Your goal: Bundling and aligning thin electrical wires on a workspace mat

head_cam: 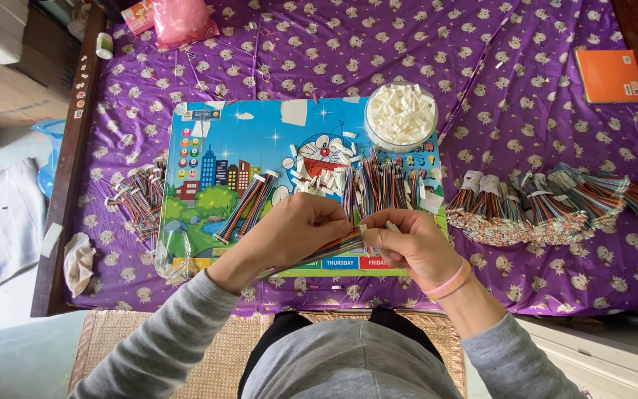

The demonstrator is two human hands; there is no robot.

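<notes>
on the blue cartoon board [260, 148] spread over the purple patterned cloth [540, 96], the left hand [293, 229] and right hand [411, 240] meet close together, both pinched on one multicoloured wire bundle [334, 247] that runs slantwise between them; the right fingers close on its end, the left hand grips it further down. just beyond the hands lie loose wire lengths [382, 185] and small white connector pieces [319, 177] (scattered over the cartoon face), with another wire bundle [249, 207] lying aslant to the left. a round clear bowl [402, 114] of white pieces stands at the board's far right corner. finished bundles [548, 203] lie heaped on the cloth to the right, more wires [138, 196] to the left, an orange notebook [610, 75] far right.
</notes>
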